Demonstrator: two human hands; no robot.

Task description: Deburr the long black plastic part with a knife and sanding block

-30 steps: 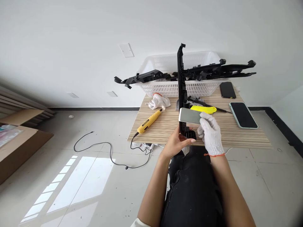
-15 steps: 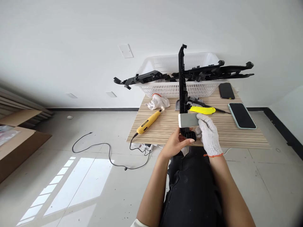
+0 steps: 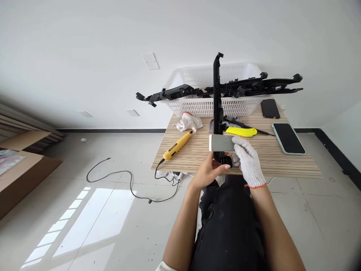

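Observation:
Bare, my left hand (image 3: pixel 210 171) grips the lower, curved end of a long black plastic part (image 3: pixel 217 101) that stretches away from me over the table. My right hand (image 3: pixel 248 160), in a white knitted glove with an orange cuff, pinches a flat grey block (image 3: pixel 222 143) with a white left end. The block lies across the black part, just above my left fingers, and hides a stretch of it. A yellow toothed tool (image 3: pixel 241 131) lies just beyond the block.
A white basket (image 3: pixel 197 107) at the wall bears several black parts (image 3: pixel 175 92). On the striped table (image 3: pixel 267 158) are a yellow corded tool (image 3: pixel 177 146), a white glove (image 3: pixel 188 121), a dark phone (image 3: pixel 270 108) and a light-cased phone (image 3: pixel 288 138).
The grey block and my gloved right hand have shifted slightly to the left across the black part. My left hand keeps its grip, nearly unmoved.

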